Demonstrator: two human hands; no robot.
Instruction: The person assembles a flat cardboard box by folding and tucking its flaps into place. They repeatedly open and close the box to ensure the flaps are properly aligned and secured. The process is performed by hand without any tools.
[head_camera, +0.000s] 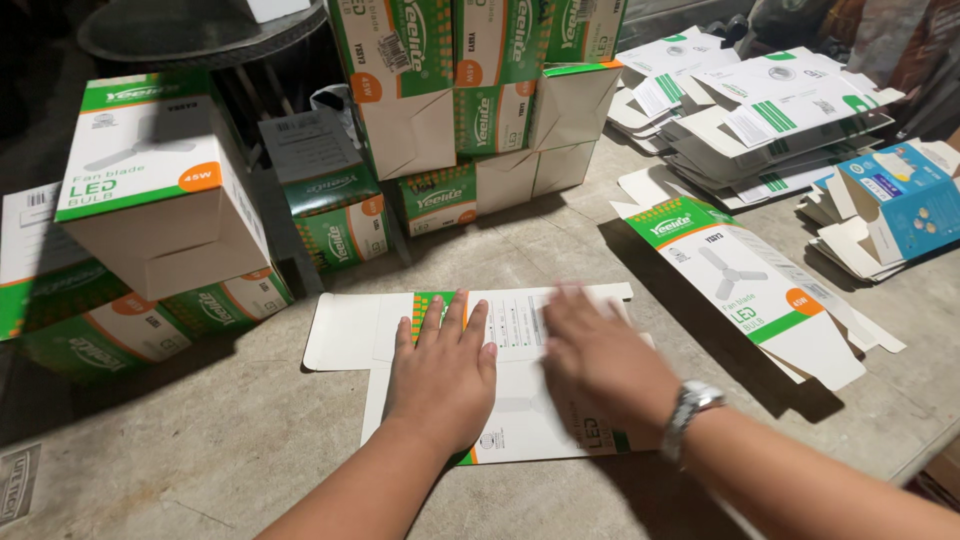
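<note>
A flattened white and green carton (340, 330) with orange trim lies on the grey concrete surface in front of me. My left hand (443, 372) rests flat on its middle with fingers spread and pointing away. My right hand (598, 358), with a metal watch on the wrist, lies palm down on the carton's right part and is blurred by motion. Neither hand grips anything.
Assembled white and green boxes (160, 180) stand stacked at the left and at the back centre (480, 90). Another flat carton (745, 285) lies to the right. Piles of flat cartons (770, 120) fill the back right, with blue ones (895, 200) at the far right.
</note>
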